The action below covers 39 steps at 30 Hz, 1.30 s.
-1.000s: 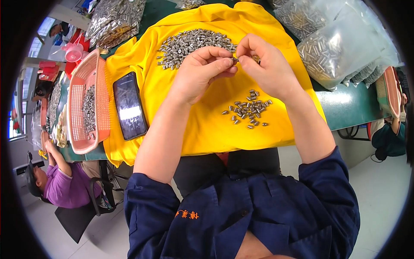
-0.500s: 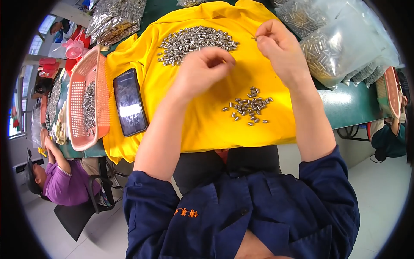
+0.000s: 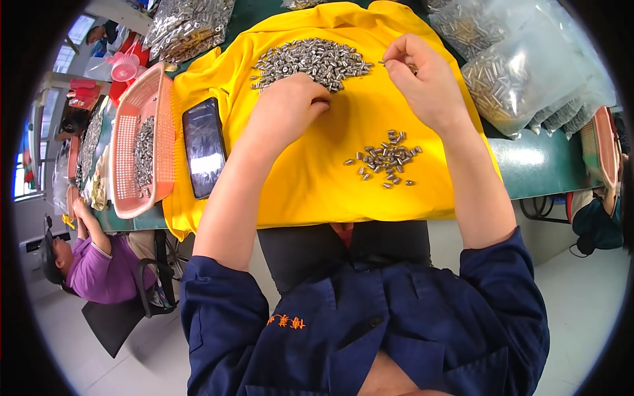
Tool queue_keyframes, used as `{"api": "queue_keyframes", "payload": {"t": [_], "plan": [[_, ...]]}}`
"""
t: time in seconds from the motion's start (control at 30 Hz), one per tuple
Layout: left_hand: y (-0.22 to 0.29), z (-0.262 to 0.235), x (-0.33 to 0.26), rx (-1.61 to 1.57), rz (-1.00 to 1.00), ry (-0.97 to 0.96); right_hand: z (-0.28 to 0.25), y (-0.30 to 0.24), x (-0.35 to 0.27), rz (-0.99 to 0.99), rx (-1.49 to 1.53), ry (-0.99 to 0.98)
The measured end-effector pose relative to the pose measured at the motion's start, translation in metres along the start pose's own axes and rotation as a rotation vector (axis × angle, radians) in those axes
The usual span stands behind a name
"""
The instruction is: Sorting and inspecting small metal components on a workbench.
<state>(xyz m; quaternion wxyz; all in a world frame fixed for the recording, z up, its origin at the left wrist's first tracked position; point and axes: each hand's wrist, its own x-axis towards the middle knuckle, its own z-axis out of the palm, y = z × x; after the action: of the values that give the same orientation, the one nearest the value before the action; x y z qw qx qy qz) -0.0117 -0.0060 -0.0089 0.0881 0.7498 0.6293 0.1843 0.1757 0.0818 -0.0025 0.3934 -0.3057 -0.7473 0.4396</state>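
The larger pile (image 3: 310, 58) of metal pieces lay in the upper middle of the frame, spread on a yellow cloth (image 3: 297, 198). Its pieces were short, silvery and roughly cylindrical, with shiny sides and darker ends, tumbled at all angles. The smaller pile (image 3: 389, 158), right of the frame's centre, held pieces of the same look, loosely scattered, a few lying apart at its edges.

The left hand (image 3: 287, 109) was at the lower edge of the larger pile, fingers curled; its fingertips were partly hidden, so whether it gripped anything could not be told. The right hand (image 3: 428, 86), in the upper right, pinched a small dark piece (image 3: 383, 63) between thumb and forefinger, too small to make out well.

On the left of the frame, a pink perforated basket (image 3: 164, 148) held a heap of small metal parts (image 3: 144, 155) along its bottom. A clear plastic bag (image 3: 502, 89) at the upper right was filled with silvery cylindrical parts; another bag (image 3: 191, 26) at the upper left bulged with metal parts. All these stood on a green worktop (image 3: 535, 165).
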Motion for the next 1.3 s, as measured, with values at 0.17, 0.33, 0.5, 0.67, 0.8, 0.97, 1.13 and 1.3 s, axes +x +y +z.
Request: {"api": "queue_keyframes", "payload": {"t": [0.17,0.33,0.5,0.67,0.8,0.97,1.13,1.3], "plan": [[0.008,-0.003,0.003,0.011,0.034,0.057,0.002,-0.002,-0.001,-0.023,0.019,-0.018],[0.032,0.009,0.013,-1.020,-0.273,0.035,-0.001,-0.006,-0.004,0.018,0.092,-0.140],[0.031,0.015,0.012,-1.391,-0.342,0.113,0.001,-0.005,-0.005,-0.003,0.000,-0.181],[0.027,0.016,0.013,-1.458,-0.309,0.122,0.003,-0.005,-0.005,-0.005,0.005,-0.188],[0.028,0.015,0.013,-1.399,-0.311,0.098,0.004,-0.008,-0.006,0.005,0.009,-0.205],[0.028,0.016,0.013,-1.366,-0.306,0.099,0.005,-0.012,-0.010,-0.082,-0.135,-0.185],[0.028,0.018,0.012,-1.094,-0.275,0.158,0.011,-0.015,-0.011,-0.107,-0.313,-0.179],[0.021,0.026,0.012,-1.079,-0.252,0.178,0.011,-0.006,-0.009,-0.002,-0.116,-0.174]]}}
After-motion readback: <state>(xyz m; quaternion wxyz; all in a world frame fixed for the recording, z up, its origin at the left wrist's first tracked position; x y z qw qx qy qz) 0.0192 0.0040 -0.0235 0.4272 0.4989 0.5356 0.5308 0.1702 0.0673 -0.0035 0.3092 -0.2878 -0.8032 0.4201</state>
